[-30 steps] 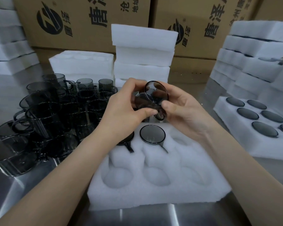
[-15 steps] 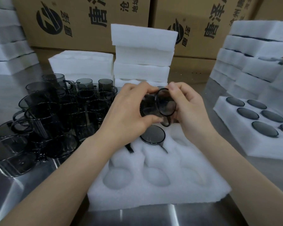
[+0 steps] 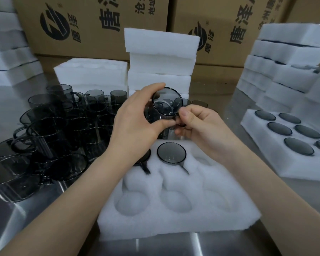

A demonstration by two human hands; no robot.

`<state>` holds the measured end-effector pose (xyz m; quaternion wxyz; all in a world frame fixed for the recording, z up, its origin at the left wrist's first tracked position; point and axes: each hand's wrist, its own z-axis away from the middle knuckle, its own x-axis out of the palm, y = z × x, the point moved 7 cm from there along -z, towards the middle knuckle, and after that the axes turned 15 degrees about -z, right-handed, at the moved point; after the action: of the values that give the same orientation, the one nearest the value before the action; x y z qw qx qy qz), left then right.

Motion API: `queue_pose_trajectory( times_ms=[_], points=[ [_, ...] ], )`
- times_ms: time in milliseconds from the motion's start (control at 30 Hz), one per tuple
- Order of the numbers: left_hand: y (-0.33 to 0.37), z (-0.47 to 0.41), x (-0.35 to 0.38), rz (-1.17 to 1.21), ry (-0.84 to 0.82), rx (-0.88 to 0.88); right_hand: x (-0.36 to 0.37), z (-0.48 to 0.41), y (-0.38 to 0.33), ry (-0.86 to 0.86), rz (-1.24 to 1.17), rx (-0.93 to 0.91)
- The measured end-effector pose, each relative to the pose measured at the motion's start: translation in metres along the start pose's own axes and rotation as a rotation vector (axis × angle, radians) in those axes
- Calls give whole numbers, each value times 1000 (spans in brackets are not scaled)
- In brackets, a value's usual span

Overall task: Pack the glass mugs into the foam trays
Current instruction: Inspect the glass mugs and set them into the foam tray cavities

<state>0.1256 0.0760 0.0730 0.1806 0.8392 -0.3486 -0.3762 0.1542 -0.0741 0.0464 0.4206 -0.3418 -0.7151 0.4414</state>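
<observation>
Above the far edge of the foam tray (image 3: 174, 224), one smoked glass mug (image 3: 165, 108) is up in both my hands, tilted so its open mouth faces me. My left hand (image 3: 137, 124) wraps the body, thumb underneath and fingers curled over the rim. My right hand (image 3: 203, 126) pinches the handle (image 3: 181, 124) between thumb and curled fingers. Both grips are closed on that one mug, and it hangs clear of the foam.

Count in the tray below: two mugs seated in the far row. The middle mug (image 3: 171, 153) is plain to see, a round dark disc level with the foam, its handle lying in a slot toward me. The left mug (image 3: 145, 160) is mostly under my left wrist, with only an edge and the handle showing. The far-right pocket (image 3: 201, 159) is bare foam, and so are the pockets nearer me.

Over to my right is a second tray (image 3: 266, 163). I count six dark discs (image 3: 279, 128) sunk in it, two across and three deep, before the picture cuts it off.

To my left, the loose mugs (image 3: 63, 130) crowd the steel table (image 3: 229, 242), overlapping, too many to count for certain.

Behind them, white foam is piled in four places: a tall stack (image 3: 161, 58) dead centre, a low stack (image 3: 91, 74) just beside it, a pile at the left edge (image 3: 7, 58) and a staggered heap at the right (image 3: 284, 61). Two cardboard boxes (image 3: 100, 24) with a printed logo stand at the back.
</observation>
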Motion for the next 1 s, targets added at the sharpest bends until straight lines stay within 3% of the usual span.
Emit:
queue_pose_trajectory(
  times_ms=[300, 733, 1000],
  points=[
    [-8, 1, -4, 92, 29, -137, 6, 2, -7, -121, -133, -68],
    [-6, 2, 4, 313, -156, -167, 4, 7, -24, -122, 169, -238],
    [-4, 4, 2, 134, -108, -159, 10, 6, -15, -134, 29, -65]
  ],
)
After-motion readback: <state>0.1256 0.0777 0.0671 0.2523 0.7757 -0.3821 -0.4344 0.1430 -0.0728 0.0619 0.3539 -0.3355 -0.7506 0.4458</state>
